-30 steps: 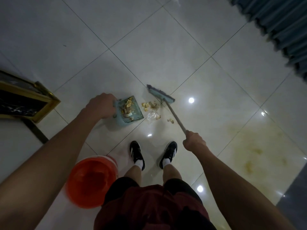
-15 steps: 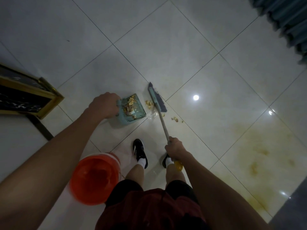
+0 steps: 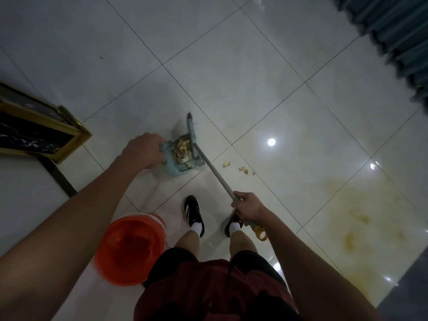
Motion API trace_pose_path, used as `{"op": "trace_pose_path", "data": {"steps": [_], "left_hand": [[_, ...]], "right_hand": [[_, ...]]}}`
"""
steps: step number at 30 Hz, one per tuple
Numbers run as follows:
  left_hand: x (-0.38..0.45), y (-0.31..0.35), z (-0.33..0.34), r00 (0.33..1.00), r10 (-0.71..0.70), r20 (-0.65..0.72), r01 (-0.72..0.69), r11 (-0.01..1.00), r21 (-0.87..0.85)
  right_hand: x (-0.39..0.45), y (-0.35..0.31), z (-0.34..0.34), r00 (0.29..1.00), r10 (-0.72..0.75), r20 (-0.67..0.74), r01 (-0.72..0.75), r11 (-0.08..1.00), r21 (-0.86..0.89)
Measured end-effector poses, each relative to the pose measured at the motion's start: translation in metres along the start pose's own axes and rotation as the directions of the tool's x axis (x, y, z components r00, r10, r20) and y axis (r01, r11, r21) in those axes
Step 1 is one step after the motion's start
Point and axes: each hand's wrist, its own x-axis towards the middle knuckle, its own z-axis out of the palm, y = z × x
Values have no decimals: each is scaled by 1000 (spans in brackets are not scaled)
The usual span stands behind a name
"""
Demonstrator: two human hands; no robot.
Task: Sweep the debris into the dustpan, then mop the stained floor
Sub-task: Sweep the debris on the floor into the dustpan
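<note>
A light blue dustpan [image 3: 172, 169] rests on the white tile floor, filled with yellowish debris [image 3: 183, 148]. My left hand [image 3: 142, 150] grips its handle at the left side. The broom [image 3: 192, 135] has its blue head pressed against the pan's open mouth. Its grey stick runs down to my right hand [image 3: 249, 206], which is closed around it above a yellow end loop. A few debris bits [image 3: 243, 169] lie on the floor to the right of the pan. A wide yellow stain [image 3: 356, 218] spreads over the tiles at the right.
An orange bucket [image 3: 129, 249] stands by my left foot. A gold-framed dark table [image 3: 44, 133] is at the left, with a dark leg reaching the floor. Teal curtains [image 3: 398, 38] hang at the upper right. My black shoes stand just below the dustpan.
The broom head has swept left across the debris pile and now sits at the dustpan's mouth. Most of the debris has gone into the pan. My right hand pulled back toward my body.
</note>
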Motion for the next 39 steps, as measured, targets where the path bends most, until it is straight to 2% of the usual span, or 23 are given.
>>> {"op": "trace_pose_path", "data": {"steps": [6, 13, 18, 20, 25, 30, 35, 39], "left_hand": [[-11, -16, 0, 1000, -2, 9, 2, 1000, -10], [-15, -33, 1, 997, -80, -5, 80, 997, -23], [-14, -47, 5, 992, -122, -13, 122, 992, -28], [-15, -51, 8, 993, -119, -13, 119, 993, -28], [-13, -47, 9, 996, -87, 4, 87, 996, -27], [-6, -43, 6, 997, -77, 16, 78, 996, -52], [-9, -48, 1, 997, -72, 21, 73, 995, -61], [-20, -44, 0, 998, -32, 50, 34, 998, -51]], "right_hand": [[-6, 14, -27, 996, -38, -84, 28, 992, -124], [15, -6, -17, 985, -100, -142, 41, 929, -367], [30, -23, -3, 980, -129, -152, 12, 799, -602], [37, -25, 5, 982, -137, -129, 24, 774, -633], [34, -21, 26, 992, -127, -18, 94, 816, -571], [19, -10, 41, 997, -75, 25, 79, 954, -288], [10, 1, 40, 994, -107, -37, 96, 970, -223], [2, 10, 31, 990, -96, -106, 68, 968, -241]]}}
